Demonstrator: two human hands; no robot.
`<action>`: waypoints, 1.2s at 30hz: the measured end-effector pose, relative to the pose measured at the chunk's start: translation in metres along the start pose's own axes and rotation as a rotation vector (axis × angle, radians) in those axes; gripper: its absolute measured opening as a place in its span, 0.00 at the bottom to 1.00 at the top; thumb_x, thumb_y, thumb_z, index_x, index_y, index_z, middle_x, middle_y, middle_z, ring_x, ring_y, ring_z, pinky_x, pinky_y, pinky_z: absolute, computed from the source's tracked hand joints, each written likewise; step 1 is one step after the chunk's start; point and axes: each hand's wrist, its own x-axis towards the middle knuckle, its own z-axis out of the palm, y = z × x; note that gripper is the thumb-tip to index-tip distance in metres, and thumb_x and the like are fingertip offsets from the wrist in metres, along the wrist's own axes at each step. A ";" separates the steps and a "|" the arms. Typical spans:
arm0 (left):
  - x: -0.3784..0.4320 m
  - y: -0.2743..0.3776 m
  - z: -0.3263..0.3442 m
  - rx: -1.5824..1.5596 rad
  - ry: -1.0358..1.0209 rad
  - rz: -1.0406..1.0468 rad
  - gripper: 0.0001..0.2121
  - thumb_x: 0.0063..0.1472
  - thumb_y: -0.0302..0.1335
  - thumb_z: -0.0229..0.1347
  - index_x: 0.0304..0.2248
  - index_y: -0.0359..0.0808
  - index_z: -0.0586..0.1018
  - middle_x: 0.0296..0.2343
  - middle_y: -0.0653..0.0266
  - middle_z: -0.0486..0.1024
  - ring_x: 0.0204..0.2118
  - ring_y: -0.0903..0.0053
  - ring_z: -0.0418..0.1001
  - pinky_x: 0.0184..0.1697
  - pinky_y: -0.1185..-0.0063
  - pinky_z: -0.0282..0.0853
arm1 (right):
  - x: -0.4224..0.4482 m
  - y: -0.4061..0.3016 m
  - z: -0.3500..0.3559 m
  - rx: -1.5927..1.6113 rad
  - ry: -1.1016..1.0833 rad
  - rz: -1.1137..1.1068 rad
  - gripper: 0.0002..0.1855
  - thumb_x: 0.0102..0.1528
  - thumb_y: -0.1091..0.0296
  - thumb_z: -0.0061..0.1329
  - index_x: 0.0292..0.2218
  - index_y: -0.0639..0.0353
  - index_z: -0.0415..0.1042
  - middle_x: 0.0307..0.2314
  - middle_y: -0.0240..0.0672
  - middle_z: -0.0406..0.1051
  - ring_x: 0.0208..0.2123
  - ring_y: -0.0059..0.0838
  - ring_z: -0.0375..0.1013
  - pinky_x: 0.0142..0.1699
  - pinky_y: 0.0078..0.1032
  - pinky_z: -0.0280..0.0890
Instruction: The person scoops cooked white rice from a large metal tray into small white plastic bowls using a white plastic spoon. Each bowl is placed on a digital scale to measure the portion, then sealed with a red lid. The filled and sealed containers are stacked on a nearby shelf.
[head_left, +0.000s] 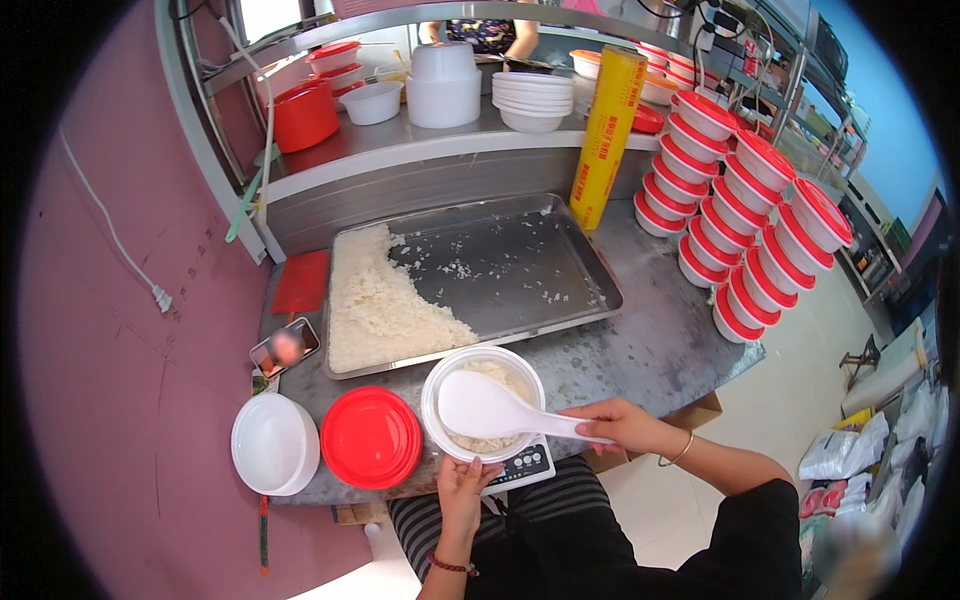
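Note:
My right hand (619, 424) grips the handle of a white plastic rice paddle (480, 405), whose broad blade lies over the rice in a round white bowl (433, 409). At the bowl's near rim is my left hand (463, 487), fingers and thumb against its side. Beneath the bowl a digital kitchen scale (532, 463) partly shows. Red lids (371, 437) lie left of the bowl, beside white containers (274, 444). Behind them, a metal tray (517, 330) holds cooked rice (390, 307) on its left side and scattered grains elsewhere.
Stacks of red-lidded white bowls (739, 217) stand at the right. A yellow roll (609, 139) stands upright behind the tray. A phone (285, 347) and a red board (300, 281) lie at left. White bowls (532, 97) sit on the shelf; another person (487, 34) is behind it.

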 end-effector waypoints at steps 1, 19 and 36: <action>0.000 -0.002 0.000 0.010 0.005 0.009 0.06 0.56 0.22 0.42 0.34 0.31 0.62 0.30 0.57 0.68 0.32 0.74 0.70 0.37 0.75 0.68 | 0.000 0.001 -0.001 -0.018 0.054 -0.017 0.18 0.52 0.70 0.38 0.46 0.56 0.60 0.13 0.26 0.61 0.11 0.10 0.54 0.16 0.10 0.52; 0.010 0.010 -0.010 0.075 -0.056 -0.043 0.10 0.56 0.25 0.43 0.37 0.30 0.61 0.33 0.55 0.68 0.32 0.72 0.70 0.39 0.74 0.67 | 0.005 0.022 -0.036 0.020 0.147 -0.009 0.18 0.51 0.70 0.40 0.45 0.52 0.63 0.14 0.23 0.59 0.14 0.10 0.55 0.18 0.10 0.52; -0.037 0.019 -0.032 0.086 0.149 -0.107 0.07 0.57 0.26 0.39 0.33 0.32 0.65 0.25 0.62 0.68 0.29 0.77 0.67 0.36 0.78 0.64 | -0.018 0.029 -0.010 -0.210 0.460 -0.360 0.19 0.52 0.70 0.34 0.46 0.67 0.58 0.16 0.31 0.64 0.14 0.12 0.60 0.16 0.08 0.53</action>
